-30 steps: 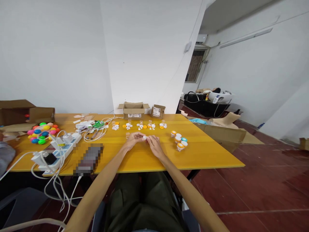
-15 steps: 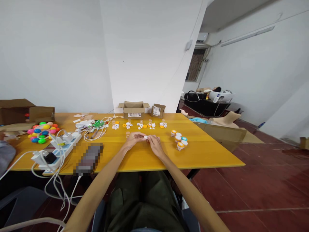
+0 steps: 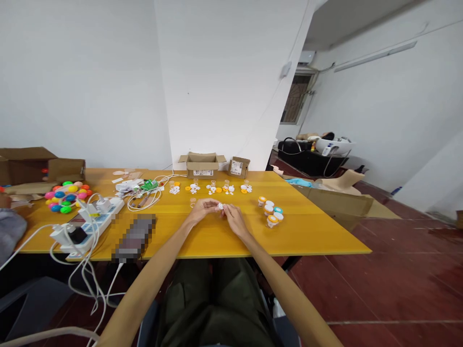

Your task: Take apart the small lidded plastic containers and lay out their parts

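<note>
Over the middle of the yellow table (image 3: 213, 241), my left hand (image 3: 203, 209) and my right hand (image 3: 234, 218) meet at a small white plastic part (image 3: 220, 206). The fingertips of both hands are closed on it, and its exact kind is too small to make out. Beyond the hands lie small piles of white pieces (image 3: 193, 188) with orange discs (image 3: 219, 190) and clear cups among them. A clear cup (image 3: 193, 202) stands just behind my left hand. To the right of my right hand is a group of small jars (image 3: 272, 220) with orange, white and blue lids.
Two cardboard boxes (image 3: 201, 172) stand at the table's back edge. On the left are a power strip (image 3: 97, 226) with tangled white cables, a blurred phone-like device (image 3: 134, 237) and colourful balls (image 3: 68, 196). Part of another person's sleeve (image 3: 12, 229) shows at the far left.
The white part between my fingers has turned a little, showing a rounder face. The whole view has shifted slightly; both hands stay together at the same place over the table.
</note>
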### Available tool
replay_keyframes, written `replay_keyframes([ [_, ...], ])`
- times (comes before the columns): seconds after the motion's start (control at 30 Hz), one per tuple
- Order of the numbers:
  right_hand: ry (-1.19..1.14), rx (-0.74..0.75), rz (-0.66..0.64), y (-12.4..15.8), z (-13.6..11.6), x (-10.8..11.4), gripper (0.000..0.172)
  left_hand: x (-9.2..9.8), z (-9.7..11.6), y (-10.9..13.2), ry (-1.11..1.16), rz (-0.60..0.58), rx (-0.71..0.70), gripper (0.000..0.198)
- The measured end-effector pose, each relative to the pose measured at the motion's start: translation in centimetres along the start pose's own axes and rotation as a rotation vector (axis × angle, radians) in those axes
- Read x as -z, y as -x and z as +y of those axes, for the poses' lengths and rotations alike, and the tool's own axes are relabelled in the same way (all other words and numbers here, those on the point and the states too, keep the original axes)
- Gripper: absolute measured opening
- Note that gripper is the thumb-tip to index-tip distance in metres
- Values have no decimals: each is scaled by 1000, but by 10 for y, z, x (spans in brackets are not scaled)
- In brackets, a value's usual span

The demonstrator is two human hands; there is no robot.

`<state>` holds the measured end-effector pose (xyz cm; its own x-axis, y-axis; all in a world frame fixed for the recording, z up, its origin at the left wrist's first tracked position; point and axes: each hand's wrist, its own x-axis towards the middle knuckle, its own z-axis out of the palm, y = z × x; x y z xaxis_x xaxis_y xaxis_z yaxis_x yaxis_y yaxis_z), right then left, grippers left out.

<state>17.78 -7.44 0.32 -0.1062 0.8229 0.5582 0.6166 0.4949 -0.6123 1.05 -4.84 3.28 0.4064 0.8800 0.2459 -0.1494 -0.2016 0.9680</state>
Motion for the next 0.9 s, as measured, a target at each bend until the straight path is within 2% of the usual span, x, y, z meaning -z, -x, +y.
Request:
replay_keyframes([
  [0.33,-103,-55,13,0,-2,0,61,4,-12,-5,-84,-9,-70,32],
  [0.47,-112,-54,8,0,-3,0,59,6,-16,-7,-182,2,-111,26],
  [0.63,-85,-32,39,1,-5,2,57,8,-19,-5,-556,36,-221,12],
  [0.77,-46,-10,75,2,-4,1,52,9,-22,-1,-922,86,-306,21],
  [0.9,7,-3,85,2,-1,-1,45,10,-21,1,-1135,141,-297,26],
])
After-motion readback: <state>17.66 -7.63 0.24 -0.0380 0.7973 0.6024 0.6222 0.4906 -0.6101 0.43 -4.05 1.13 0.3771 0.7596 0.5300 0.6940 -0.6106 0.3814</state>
